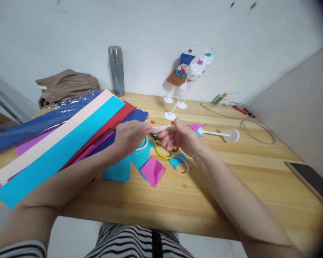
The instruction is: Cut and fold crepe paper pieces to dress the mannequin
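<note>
A narrow pale strip (161, 128), too blurred to name further, stretches between my two hands above the table. My left hand (131, 138) pinches its left end. At the other end, the curled fingers and raised thumb of my right hand (181, 138) close on it. Scissors with yellow handles (163, 153) lie beneath my right hand, partly covered. Under and in front of the hands are a magenta paper square (153, 171), turquoise paper pieces (117, 169), a white ring (143, 146) and a pale ring (185, 168). A small red flower shape (152, 122) lies behind.
Long coloured paper sheets (70, 138) overlap at left, near brown cloth (70, 84) and a flask (117, 71). Small dressed mannequin stands (185, 71) rise at the back. A white stand (215, 133) lies sideways; a cable (258, 139) and phone (309, 181) are at right.
</note>
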`<state>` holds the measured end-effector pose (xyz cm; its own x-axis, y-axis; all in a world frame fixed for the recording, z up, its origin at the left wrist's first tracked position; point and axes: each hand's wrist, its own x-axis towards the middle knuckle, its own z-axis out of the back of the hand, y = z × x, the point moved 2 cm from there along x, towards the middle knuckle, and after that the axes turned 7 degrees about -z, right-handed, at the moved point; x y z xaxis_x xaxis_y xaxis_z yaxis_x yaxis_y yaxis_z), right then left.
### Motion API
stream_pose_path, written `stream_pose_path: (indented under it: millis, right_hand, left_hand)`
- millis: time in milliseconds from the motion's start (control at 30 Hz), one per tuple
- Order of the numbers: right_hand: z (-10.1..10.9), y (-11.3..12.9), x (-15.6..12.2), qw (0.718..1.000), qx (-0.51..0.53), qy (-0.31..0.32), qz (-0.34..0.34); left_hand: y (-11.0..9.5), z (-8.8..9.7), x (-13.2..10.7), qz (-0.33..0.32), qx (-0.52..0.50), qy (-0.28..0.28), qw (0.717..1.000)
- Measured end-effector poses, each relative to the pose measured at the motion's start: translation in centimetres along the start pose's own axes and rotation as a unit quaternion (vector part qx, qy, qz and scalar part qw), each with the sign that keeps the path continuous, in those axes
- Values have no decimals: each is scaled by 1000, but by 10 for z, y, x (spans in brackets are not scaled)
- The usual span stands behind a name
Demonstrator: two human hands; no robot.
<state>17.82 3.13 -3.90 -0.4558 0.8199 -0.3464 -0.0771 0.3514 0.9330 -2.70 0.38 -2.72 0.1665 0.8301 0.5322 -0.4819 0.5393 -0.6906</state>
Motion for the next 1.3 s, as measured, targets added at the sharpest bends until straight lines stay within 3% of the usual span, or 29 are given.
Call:
stream_pose_path:
  millis: [67, 167, 267, 367, 433, 500, 600, 900, 1100, 1200, 1300]
  right_hand:
    - [-9, -4, 0, 997, 37, 49, -53]
    - [-17, -4, -2, 996, 75, 42, -25]
    - [-18, 1, -6, 997, 42, -32, 54]
    - [-16, 4, -8, 987, -14, -103, 124]
    - [-15, 5, -7, 980, -37, -122, 152]
    - [-16, 3, -5, 978, -45, -122, 164]
    - [-18, -2, -2, 979, -43, -116, 162]
    - [-18, -9, 2, 985, 7, -94, 145]
    - [-18, -11, 2, 987, 12, -88, 135]
    - [-7, -4, -1, 985, -55, -93, 138]
    - [9, 2, -1, 968, -210, -103, 92]
  left_hand:
    - [-4, 2, -2, -31, 9, 47, 998]
    - [-5, 1, -3, -44, -10, 106, 993]
    - [-1, 0, -1, -35, -23, 61, 997]
    - [5, 0, 3, 47, -67, -19, 996]
    - [8, -4, 5, 138, -169, 2, 976]
    - [8, -11, 4, 207, -292, 60, 932]
    - [4, -19, 1, 233, -397, 88, 883]
    - [2, -10, 5, 214, -365, 39, 905]
    - [6, -19, 2, 229, -403, 65, 884]
    - [9, -23, 0, 234, -405, 60, 882]
    - [11, -23, 0, 234, -392, 41, 889]
